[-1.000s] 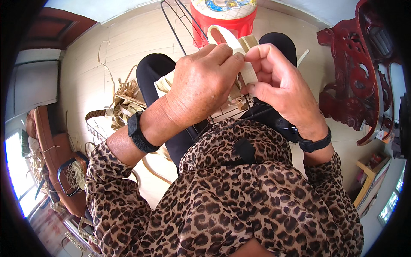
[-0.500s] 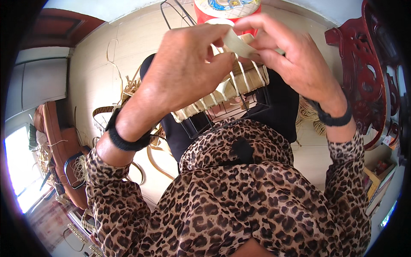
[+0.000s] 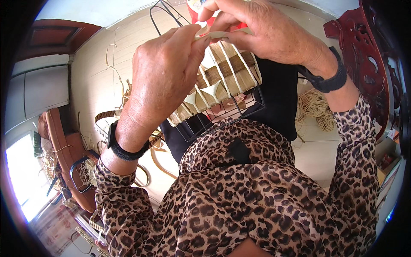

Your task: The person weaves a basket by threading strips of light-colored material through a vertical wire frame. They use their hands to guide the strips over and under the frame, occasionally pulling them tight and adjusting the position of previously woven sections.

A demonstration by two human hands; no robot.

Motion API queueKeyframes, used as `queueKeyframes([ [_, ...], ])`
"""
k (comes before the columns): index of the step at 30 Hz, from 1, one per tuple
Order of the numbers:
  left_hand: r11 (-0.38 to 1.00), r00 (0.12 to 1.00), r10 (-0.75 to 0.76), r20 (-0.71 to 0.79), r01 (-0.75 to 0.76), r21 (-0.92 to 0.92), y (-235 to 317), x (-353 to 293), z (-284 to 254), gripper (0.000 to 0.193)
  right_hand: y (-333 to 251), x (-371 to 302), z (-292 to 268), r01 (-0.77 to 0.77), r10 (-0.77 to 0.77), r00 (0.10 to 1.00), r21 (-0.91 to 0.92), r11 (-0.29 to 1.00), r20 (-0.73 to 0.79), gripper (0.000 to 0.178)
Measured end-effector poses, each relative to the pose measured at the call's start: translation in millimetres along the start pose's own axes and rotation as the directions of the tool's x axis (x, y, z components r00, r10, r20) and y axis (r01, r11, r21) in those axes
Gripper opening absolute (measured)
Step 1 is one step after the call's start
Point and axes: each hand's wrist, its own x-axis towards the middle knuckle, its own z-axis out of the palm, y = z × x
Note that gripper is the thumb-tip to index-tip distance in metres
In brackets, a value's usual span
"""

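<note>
At twelve o'clock, our left hand (image 3: 165,70) and right hand (image 3: 276,32) pinch a pale, flat, fibrous-looking strip (image 3: 223,34) between their fingers. Uneven tugging could crease or split it.

Top centre, the red tub (image 3: 193,15) is sliced off by the upper edge and mostly lost behind the right hand (image 3: 274,32)! Where the pale strip (image 3: 220,34) ends is hard to tell under that grip; the left hand (image 3: 165,68) blocks part of the wrapped panel (image 3: 237,64). Upper right, carved dark-red furniture (image 3: 366,55) runs out of frame. Far left, glare washes out the window (image 3: 28,180).
</note>
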Motion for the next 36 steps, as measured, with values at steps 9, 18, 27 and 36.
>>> queueKeyframes([
  [9,0.998,0.994,0.056,-0.098,-0.051,0.049,16.1,-14.6,-4.4,0.013,-10.7,11.6,-50.6,-0.207,0.25,0.917,-0.165,0.964,0.311,0.036],
  [18,0.948,0.973,0.218,-0.07,-0.194,0.25,24.0,-24.8,5.3,0.031,-24.2,46.5,-44.5,0.052,-0.105,0.733,0.099,0.994,0.673,0.058],
  [27,0.887,0.936,0.332,-0.119,-0.266,0.376,15.7,-40.6,-4.6,0.04,-96.4,94.6,-9.9,0.135,0.483,0.377,-0.563,0.815,0.79,0.019],
  [36,0.884,0.896,0.326,-0.301,-0.175,0.434,11.7,-45.7,3.4,0.048,-39.4,124.7,-23.0,-0.195,0.213,0.105,-0.19,0.962,0.971,0.015],
])
